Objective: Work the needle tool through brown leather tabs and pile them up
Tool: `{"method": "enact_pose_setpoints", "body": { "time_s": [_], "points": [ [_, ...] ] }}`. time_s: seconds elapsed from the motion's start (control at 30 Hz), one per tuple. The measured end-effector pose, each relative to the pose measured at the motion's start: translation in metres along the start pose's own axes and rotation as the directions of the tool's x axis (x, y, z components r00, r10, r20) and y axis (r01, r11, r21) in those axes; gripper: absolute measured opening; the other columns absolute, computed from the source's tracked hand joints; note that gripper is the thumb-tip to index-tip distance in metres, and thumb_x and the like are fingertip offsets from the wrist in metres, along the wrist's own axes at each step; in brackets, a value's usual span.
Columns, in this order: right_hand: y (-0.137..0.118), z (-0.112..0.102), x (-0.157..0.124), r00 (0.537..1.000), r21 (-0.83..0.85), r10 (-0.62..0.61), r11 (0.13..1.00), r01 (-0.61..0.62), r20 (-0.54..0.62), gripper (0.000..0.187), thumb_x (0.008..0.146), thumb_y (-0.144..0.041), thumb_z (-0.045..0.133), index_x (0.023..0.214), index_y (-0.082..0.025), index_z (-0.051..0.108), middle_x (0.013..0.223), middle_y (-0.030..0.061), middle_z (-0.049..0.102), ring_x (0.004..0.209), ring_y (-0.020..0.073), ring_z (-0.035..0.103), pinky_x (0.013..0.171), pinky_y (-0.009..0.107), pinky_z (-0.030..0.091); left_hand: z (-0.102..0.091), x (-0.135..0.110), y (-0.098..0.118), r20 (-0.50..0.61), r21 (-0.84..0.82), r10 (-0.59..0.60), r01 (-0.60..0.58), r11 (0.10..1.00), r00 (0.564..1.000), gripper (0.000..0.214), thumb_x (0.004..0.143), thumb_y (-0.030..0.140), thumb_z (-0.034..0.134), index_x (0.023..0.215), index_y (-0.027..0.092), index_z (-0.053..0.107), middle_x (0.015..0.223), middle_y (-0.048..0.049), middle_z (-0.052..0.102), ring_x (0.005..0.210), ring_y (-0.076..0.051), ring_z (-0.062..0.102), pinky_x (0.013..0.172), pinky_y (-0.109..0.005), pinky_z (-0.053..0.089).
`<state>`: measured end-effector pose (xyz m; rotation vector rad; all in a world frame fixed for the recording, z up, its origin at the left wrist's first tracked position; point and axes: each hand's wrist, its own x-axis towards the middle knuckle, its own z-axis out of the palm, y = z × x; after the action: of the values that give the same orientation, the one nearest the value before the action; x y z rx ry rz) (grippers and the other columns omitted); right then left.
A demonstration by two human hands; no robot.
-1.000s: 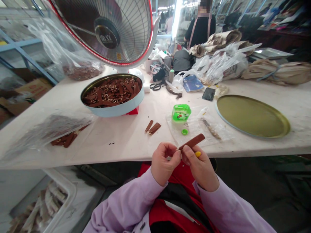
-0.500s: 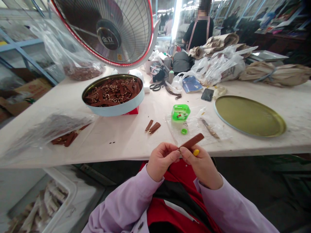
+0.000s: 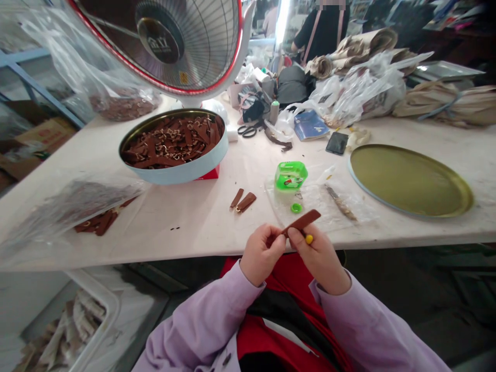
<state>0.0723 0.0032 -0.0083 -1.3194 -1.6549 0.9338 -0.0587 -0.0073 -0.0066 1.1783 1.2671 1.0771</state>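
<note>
A brown leather strap (image 3: 304, 220) slants up to the right between my hands, just over the table's front edge. My left hand (image 3: 260, 253) is closed, pinching its lower end. My right hand (image 3: 320, 258) is closed too, thumb and fingers pressing on the strap. Out of my right fist pokes a small yellow tip (image 3: 309, 239); the rest of it is hidden. Beyond my hands lie small brown leather tabs (image 3: 247, 202) with metal rings. A green plastic bottle (image 3: 291, 175) and a green cap (image 3: 296, 207) rest on a clear plastic sheet.
A round tin (image 3: 182, 168) full of brown tabs with metal hooks stands left, before a large fan-shaped heater (image 3: 194, 46). To the right lies a gold-coloured lid (image 3: 411, 181). Scissors (image 3: 248, 132), a phone (image 3: 337, 143) and plastic bags (image 3: 368, 95) are farther back. A person (image 3: 321, 31) stands beyond.
The view has shifted slightly. Both hands keep hold of the strap, with the left fingers drawn a little closer to the right hand and the strap's tip slightly lower left.
</note>
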Motion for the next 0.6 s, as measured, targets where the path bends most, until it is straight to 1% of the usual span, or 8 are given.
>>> {"method": "enact_pose_setpoints", "body": {
  "time_s": [0.07, 0.13, 0.2, 0.3, 0.37, 0.43, 0.53, 0.6],
  "points": [
    [0.004, -0.008, 0.009, 0.999, 0.13, 0.039, 0.991, -0.035, -0.026, 0.025, 0.087, -0.041, 0.041, 0.073, -0.022, 0.048, 0.056, -0.0028, 0.047, 0.051, 0.0127, 0.044, 0.05, 0.026, 0.036, 0.0, 0.007, -0.001, 0.027, -0.026, -0.036, 0.036, 0.999, 0.999, 0.012, 0.072, 0.028, 0.049, 0.069, 0.016, 0.051, 0.058, 0.0031, 0.045, 0.055, -0.009, 0.039, 0.053, -0.021, 0.033],
    [0.011, -0.018, 0.019, 0.988, 0.168, 0.039, 0.986, -0.014, -0.147, 0.029, 0.088, -0.044, 0.037, 0.08, -0.021, 0.051, 0.063, -0.0007, 0.051, 0.06, 0.0139, 0.048, 0.058, 0.028, 0.038, 0.0, 0.014, -0.004, 0.042, -0.05, -0.076, 0.078, 0.996, 0.996, 0.013, 0.072, 0.029, 0.049, 0.069, 0.016, 0.051, 0.057, 0.0038, 0.044, 0.054, -0.009, 0.039, 0.052, -0.021, 0.031],
    [0.023, -0.028, 0.032, 0.954, 0.148, 0.052, 0.989, -0.007, -0.295, 0.035, 0.088, -0.048, 0.035, 0.08, -0.021, 0.055, 0.067, 0.0012, 0.054, 0.065, 0.0149, 0.049, 0.061, 0.029, 0.038, -0.001, 0.023, -0.008, 0.039, -0.063, -0.105, 0.107, 0.992, 0.994, 0.013, 0.071, 0.029, 0.049, 0.067, 0.017, 0.049, 0.055, 0.0043, 0.043, 0.053, -0.009, 0.039, 0.052, -0.021, 0.031],
    [0.045, -0.035, 0.051, 0.892, 0.209, 0.157, 0.975, -0.072, -0.424, 0.04, 0.085, -0.054, 0.036, 0.074, -0.02, 0.054, 0.061, 0.0005, 0.052, 0.057, 0.0135, 0.047, 0.053, 0.026, 0.034, 0.001, 0.037, -0.014, 0.018, -0.058, -0.125, 0.126, 0.99, 0.992, 0.013, 0.071, 0.028, 0.048, 0.065, 0.017, 0.048, 0.054, 0.0046, 0.043, 0.053, -0.009, 0.039, 0.052, -0.021, 0.032],
    [0.059, -0.034, 0.061, 0.864, 0.258, 0.2, 0.962, -0.085, -0.462, 0.041, 0.084, -0.055, 0.037, 0.071, -0.019, 0.052, 0.059, -0.0008, 0.051, 0.052, 0.0118, 0.044, 0.048, 0.025, 0.031, 0.003, 0.046, -0.019, 0.002, -0.045, -0.135, 0.135, 0.99, 0.991, 0.013, 0.072, 0.028, 0.047, 0.065, 0.017, 0.047, 0.053, 0.0048, 0.043, 0.052, -0.009, 0.04, 0.052, -0.021, 0.032],
    [0.071, -0.032, 0.07, 0.852, 0.254, 0.19, 0.965, -0.069, -0.488, 0.04, 0.083, -0.055, 0.038, 0.069, -0.019, 0.051, 0.06, -0.0015, 0.051, 0.049, 0.0107, 0.04, 0.047, 0.025, 0.029, 0.004, 0.053, -0.023, -0.021, -0.031, -0.141, 0.14, 0.99, 0.99, 0.013, 0.073, 0.028, 0.047, 0.065, 0.018, 0.046, 0.052, 0.005, 0.043, 0.051, -0.009, 0.04, 0.052, -0.021, 0.033],
    [0.086, -0.028, 0.078, 0.847, 0.245, 0.184, 0.967, -0.066, -0.499, 0.04, 0.084, -0.054, 0.037, 0.07, -0.019, 0.051, 0.061, -0.0019, 0.052, 0.049, 0.0103, 0.039, 0.048, 0.025, 0.031, 0.006, 0.06, -0.026, -0.046, -0.011, -0.146, 0.146, 0.989, 0.988, 0.013, 0.075, 0.028, 0.045, 0.066, 0.018, 0.045, 0.051, 0.0052, 0.043, 0.05, -0.008, 0.04, 0.052, -0.021, 0.034],
    [0.094, -0.026, 0.081, 0.854, 0.249, 0.188, 0.966, -0.072, -0.485, 0.04, 0.084, -0.054, 0.037, 0.07, -0.019, 0.05, 0.061, -0.0019, 0.052, 0.05, 0.0102, 0.04, 0.049, 0.024, 0.031, 0.006, 0.062, -0.028, -0.045, -0.002, -0.152, 0.152, 0.988, 0.987, 0.013, 0.075, 0.027, 0.044, 0.066, 0.018, 0.045, 0.051, 0.0053, 0.043, 0.05, -0.008, 0.04, 0.052, -0.022, 0.034]
  ]
}}
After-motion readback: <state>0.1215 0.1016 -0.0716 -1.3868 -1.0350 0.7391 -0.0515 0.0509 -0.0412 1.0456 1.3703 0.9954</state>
